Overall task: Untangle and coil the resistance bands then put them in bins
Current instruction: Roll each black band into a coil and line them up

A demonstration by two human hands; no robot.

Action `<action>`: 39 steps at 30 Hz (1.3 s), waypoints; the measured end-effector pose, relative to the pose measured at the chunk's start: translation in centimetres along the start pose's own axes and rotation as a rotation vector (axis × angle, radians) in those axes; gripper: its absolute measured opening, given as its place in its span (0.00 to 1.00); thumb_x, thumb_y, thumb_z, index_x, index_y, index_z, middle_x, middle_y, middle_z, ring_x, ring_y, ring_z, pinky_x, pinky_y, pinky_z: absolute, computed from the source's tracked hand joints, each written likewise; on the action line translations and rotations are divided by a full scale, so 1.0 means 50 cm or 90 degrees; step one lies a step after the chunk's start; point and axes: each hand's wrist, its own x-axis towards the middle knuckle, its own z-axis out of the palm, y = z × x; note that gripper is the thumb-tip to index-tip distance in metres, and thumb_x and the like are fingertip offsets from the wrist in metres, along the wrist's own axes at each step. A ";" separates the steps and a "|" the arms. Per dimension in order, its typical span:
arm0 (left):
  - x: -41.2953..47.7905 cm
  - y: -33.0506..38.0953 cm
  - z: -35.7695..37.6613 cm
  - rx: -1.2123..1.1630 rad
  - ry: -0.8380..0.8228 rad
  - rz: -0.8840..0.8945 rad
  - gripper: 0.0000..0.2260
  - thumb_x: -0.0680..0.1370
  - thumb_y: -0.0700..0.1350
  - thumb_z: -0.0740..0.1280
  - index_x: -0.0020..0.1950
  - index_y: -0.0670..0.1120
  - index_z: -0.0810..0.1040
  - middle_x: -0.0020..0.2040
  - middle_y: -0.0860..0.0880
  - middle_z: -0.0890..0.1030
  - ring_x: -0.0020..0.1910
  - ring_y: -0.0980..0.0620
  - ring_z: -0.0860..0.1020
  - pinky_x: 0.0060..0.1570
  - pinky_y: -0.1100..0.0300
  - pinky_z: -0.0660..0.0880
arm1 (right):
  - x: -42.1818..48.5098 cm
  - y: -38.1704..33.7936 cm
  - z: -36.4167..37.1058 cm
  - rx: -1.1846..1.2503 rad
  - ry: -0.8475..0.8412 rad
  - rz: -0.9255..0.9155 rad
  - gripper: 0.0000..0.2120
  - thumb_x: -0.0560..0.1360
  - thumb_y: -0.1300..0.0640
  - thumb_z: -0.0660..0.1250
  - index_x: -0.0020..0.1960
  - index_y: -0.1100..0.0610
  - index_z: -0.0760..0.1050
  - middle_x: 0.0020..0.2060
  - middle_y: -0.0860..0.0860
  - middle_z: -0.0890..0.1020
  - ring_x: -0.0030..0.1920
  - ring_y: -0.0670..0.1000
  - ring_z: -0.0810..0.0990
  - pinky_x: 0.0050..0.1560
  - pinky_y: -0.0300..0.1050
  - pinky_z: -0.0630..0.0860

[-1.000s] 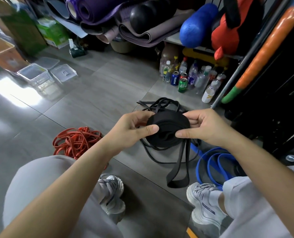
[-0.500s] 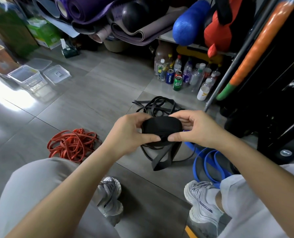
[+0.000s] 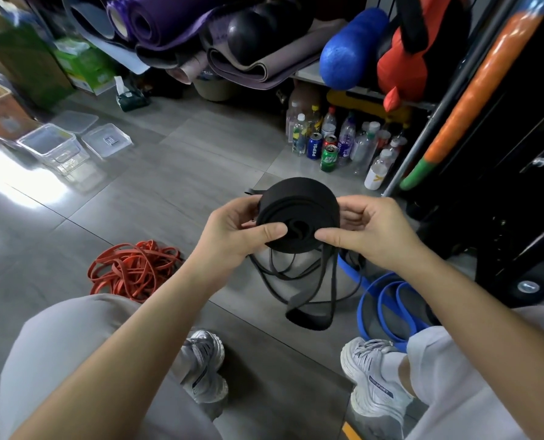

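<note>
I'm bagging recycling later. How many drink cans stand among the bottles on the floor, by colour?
Blue can: 1
Red can: 1
Green can: 1
Total: 3

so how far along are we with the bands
Done: nothing binned that I can see; the clear bin shows no band inside. In hand: the left hand and right hand grip the black coil, mostly wound, with a tail hanging below. Left: finish that coil, then the thin black bands on the floor, the red tangle and the blue bands.
</note>
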 end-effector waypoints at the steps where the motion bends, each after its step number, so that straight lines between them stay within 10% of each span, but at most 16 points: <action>1: 0.003 -0.001 -0.002 0.040 -0.013 -0.017 0.17 0.65 0.38 0.73 0.53 0.46 0.77 0.46 0.51 0.83 0.46 0.52 0.82 0.43 0.63 0.78 | 0.000 0.002 -0.002 -0.015 0.001 0.005 0.17 0.62 0.57 0.78 0.46 0.40 0.82 0.42 0.43 0.86 0.43 0.43 0.84 0.45 0.35 0.78; 6: 0.009 -0.021 -0.014 0.684 -0.070 0.043 0.34 0.67 0.50 0.77 0.70 0.51 0.66 0.61 0.53 0.72 0.61 0.53 0.70 0.60 0.59 0.68 | -0.007 0.011 0.008 -0.325 -0.045 0.089 0.13 0.63 0.54 0.78 0.46 0.47 0.82 0.38 0.46 0.85 0.41 0.46 0.83 0.46 0.49 0.80; 11: -0.012 -0.063 0.023 0.855 -0.144 0.126 0.25 0.70 0.54 0.72 0.65 0.54 0.70 0.58 0.54 0.77 0.57 0.50 0.73 0.51 0.57 0.71 | -0.020 0.023 0.041 -0.544 -0.140 0.115 0.16 0.63 0.44 0.74 0.50 0.45 0.79 0.36 0.45 0.81 0.43 0.49 0.78 0.43 0.48 0.77; 21: 0.007 -0.029 0.004 0.461 0.030 0.032 0.19 0.66 0.43 0.77 0.55 0.52 0.79 0.47 0.56 0.82 0.49 0.58 0.79 0.52 0.65 0.73 | -0.007 0.039 0.015 -0.264 -0.058 0.110 0.25 0.64 0.55 0.78 0.60 0.53 0.76 0.51 0.47 0.81 0.53 0.48 0.80 0.57 0.53 0.76; 29: 0.001 -0.008 -0.001 0.192 0.050 0.031 0.19 0.67 0.32 0.74 0.54 0.45 0.78 0.47 0.51 0.83 0.47 0.56 0.82 0.50 0.63 0.78 | -0.002 0.039 0.003 -0.085 0.026 0.091 0.23 0.63 0.62 0.78 0.51 0.42 0.77 0.45 0.40 0.84 0.49 0.42 0.83 0.51 0.36 0.78; 39: -0.006 -0.017 -0.007 -0.043 0.025 -0.022 0.18 0.64 0.38 0.72 0.53 0.44 0.78 0.45 0.49 0.85 0.46 0.49 0.83 0.41 0.58 0.80 | -0.012 0.024 0.002 0.050 0.013 0.069 0.21 0.60 0.59 0.75 0.52 0.50 0.77 0.45 0.43 0.85 0.50 0.45 0.83 0.53 0.37 0.77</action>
